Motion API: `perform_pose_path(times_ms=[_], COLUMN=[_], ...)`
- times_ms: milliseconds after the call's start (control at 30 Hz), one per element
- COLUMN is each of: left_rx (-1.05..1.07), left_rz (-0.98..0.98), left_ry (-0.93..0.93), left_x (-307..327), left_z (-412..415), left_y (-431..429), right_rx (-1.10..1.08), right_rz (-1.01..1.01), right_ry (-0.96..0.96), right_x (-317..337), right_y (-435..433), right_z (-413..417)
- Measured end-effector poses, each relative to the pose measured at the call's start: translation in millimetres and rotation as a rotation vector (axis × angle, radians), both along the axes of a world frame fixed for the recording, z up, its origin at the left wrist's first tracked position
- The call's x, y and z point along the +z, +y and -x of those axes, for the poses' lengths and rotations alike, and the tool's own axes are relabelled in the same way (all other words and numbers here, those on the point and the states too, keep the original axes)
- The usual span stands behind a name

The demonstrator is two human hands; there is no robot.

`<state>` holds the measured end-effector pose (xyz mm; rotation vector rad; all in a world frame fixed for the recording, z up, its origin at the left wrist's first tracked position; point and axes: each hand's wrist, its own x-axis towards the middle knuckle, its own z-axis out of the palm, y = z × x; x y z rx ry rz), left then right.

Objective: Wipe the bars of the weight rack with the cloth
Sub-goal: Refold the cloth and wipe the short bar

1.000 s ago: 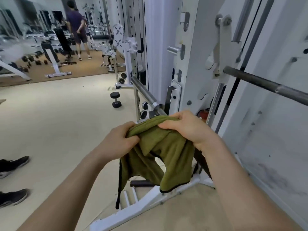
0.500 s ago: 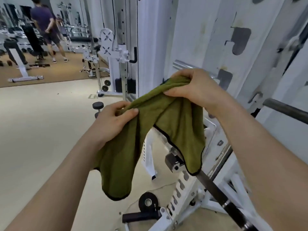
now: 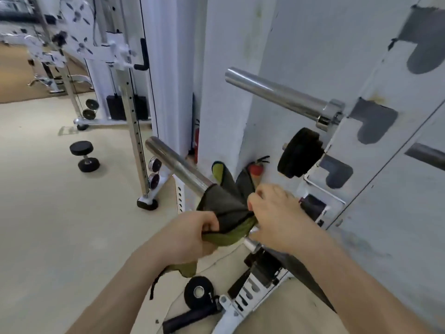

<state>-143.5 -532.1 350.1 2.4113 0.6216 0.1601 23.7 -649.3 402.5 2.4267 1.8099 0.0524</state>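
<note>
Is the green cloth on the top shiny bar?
No, the cloth is draped over the lower bar, gripped by the left hand and right hand, while the upper bar is bare.

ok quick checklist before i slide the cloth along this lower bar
1. cloth draped over the lower bar: ok
2. left hand grips one end: ok
3. right hand grips the other end: ok
4. bar bare out to its tip: ok
5. cloth wrapped fully underneath: cannot tell
6. loose end gathered up: not ok, it dangles below the left hand
</note>
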Motion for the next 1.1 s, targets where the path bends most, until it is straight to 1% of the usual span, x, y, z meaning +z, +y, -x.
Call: perform_pose_path(times_ms=[33, 67, 100, 133, 167, 200, 233, 267, 300, 367, 433, 500, 633, 733, 767, 800, 867, 967, 1033, 1100], left_rx=[-0.105, -0.131, -0.097, -0.040, -0.020, -0.054, -0.120, -0.197, -0.253, -0.328, -0.401, -0.453, -0.458, -0.361, -0.323, -0.293, -0.259, -0.180, -0.128, -0.070], left_rz=[0.012, 0.030, 0.047, -0.013, -0.166, -0.365, -0.547, -0.656, -0.724, -0.787, -0.829, -0.832, -0.801, -0.845, -0.838, -0.829, -0.817, -0.805, -0.781, -0.702], left_ry=[0.119, 0.145, 0.099, -0.013, -0.107, -0.134, -0.117, -0.086, -0.092, -0.185, -0.287, -0.323, -0.177, -0.075, -0.050, -0.011, 0.077, 0.174, 0.190, 0.187], left_x=[-11.8, -20.3, -25.0, -29.2, -35.4, -39.6, -44.5, -50.1, -54.1, -62.3, -62.0, -56.6, -54.4, -53.3, -51.0, -47.5, -43.9, -38.9, -34.7, -30.7], left_z=[-3.5, -7.8, -12.7, -18.4, -25.4, -33.9, -42.8, -52.1, -61.7, -80.4, -91.8, -97.5, -94.4, -81.3, -76.3, -71.7, -65.4, -57.8, -52.6, -47.8], left_y=[-2.4, -3.9, -3.9, -2.7, 0.5, 2.3, 2.6, 0.7, -0.9, 3.2, 17.2, 37.1, 79.5, 133.1, 153.8, 173.7, 210.7, 259.1, 285.2, 305.9], right_rx=[-0.030, -0.069, -0.110, -0.153, -0.196, -0.231, -0.247, -0.244, -0.233, -0.260, -0.264, -0.219, -0.249, -0.288, -0.292, -0.299, -0.334, -0.359, -0.377, -0.392], right_rz=[0.006, -0.015, -0.038, -0.057, -0.071, -0.094, -0.140, -0.199, -0.267, -0.372, -0.395, -0.365, -0.231, 0.029, 0.107, 0.141, 0.125, 0.118, 0.136, 0.170], right_ry=[0.067, 0.142, 0.209, 0.269, 0.328, 0.388, 0.440, 0.482, 0.513, 0.556, 0.537, 0.481, 0.455, 0.267, 0.236, 0.246, 0.331, 0.374, 0.414, 0.507], right_x=[-11.7, -19.8, -25.5, -30.8, -34.9, -39.7, -44.3, -50.0, -54.5, -59.0, -58.8, -52.9, -45.2, -51.9, -54.8, -57.3, -58.2, -59.6, -61.4, -64.7], right_y=[-0.5, 0.7, 2.7, 4.6, 5.4, 5.0, 3.4, 1.3, -1.4, -5.0, -3.4, 4.5, 31.9, 51.8, 59.7, 67.9, 81.8, 93.3, 95.6, 98.7], right_z=[3.8, 6.3, 7.8, 8.4, 9.2, 10.4, 12.0, 13.3, 15.3, 19.1, 22.3, 23.3, 16.9, 13.3, 12.2, 10.4, 6.9, 4.5, 0.2, -8.0])
